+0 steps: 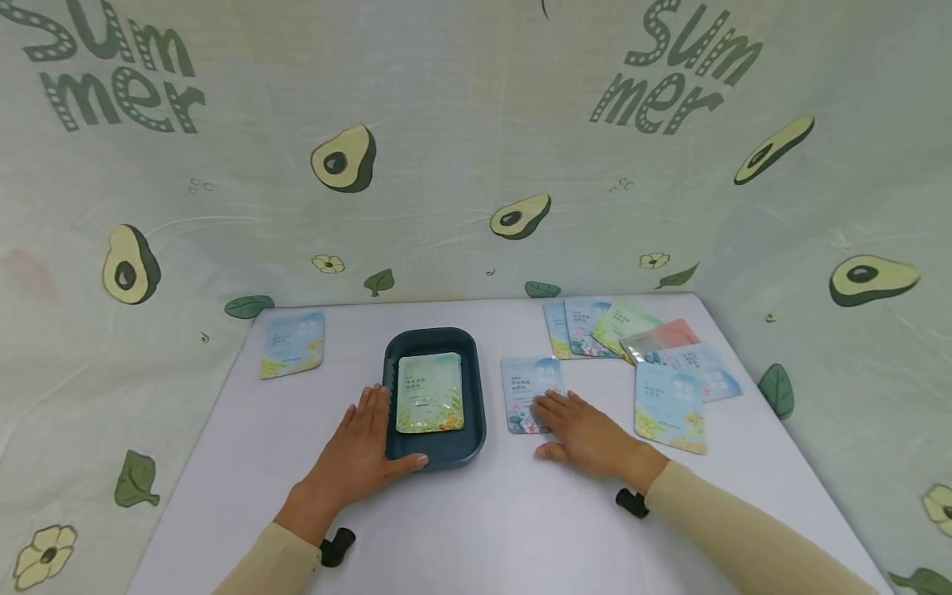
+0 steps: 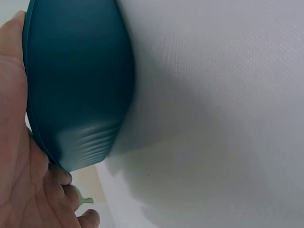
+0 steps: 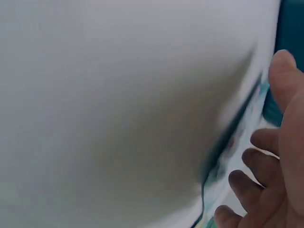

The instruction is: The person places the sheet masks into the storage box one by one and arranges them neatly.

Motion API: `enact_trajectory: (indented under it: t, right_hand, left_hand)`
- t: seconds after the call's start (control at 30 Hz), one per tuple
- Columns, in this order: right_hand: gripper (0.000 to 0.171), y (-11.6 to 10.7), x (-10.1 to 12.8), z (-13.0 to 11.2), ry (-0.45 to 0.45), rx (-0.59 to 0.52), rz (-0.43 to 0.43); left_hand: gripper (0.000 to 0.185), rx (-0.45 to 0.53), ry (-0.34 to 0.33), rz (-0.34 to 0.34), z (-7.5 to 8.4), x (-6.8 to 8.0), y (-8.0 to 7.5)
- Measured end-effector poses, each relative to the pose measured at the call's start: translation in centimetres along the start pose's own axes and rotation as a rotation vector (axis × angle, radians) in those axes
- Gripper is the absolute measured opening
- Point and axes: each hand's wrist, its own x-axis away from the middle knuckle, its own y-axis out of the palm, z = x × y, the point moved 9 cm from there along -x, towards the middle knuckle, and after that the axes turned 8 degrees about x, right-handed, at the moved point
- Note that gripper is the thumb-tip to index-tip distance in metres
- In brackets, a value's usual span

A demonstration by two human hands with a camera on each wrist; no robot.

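A dark teal tray stands on the white table and holds a green sachet. My left hand lies flat against the tray's near left corner, thumb along the front rim; the left wrist view shows the palm against the tray wall. My right hand rests with straight fingers on the lower part of a light blue sachet just right of the tray. In the blurred right wrist view the fingers touch that sachet's edge.
A spread of several sachets lies at the table's back right. One blue sachet lies alone at the back left. An avocado-print cloth hangs behind and around the table.
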Motion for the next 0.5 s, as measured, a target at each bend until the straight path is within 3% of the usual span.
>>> enact_trajectory:
  t: [0.13,0.23,0.5]
  right_hand:
    - [0.079,-1.8,-1.8,2.8,0.074,0.036,0.078]
    - [0.087,-2.5,-3.3,4.7,0.119,0.077,0.091]
    - [0.116,-0.9,-6.9,7.4,0.158,0.016,-0.082]
  left_hand:
    - [0.135,0.004,0.005,0.002,-0.1,0.0,0.0]
    - [0.135,0.006,0.007,0.008,-0.2,0.0,0.0]
    - [0.134,0.013,0.003,-0.001,-0.2,0.0,0.2]
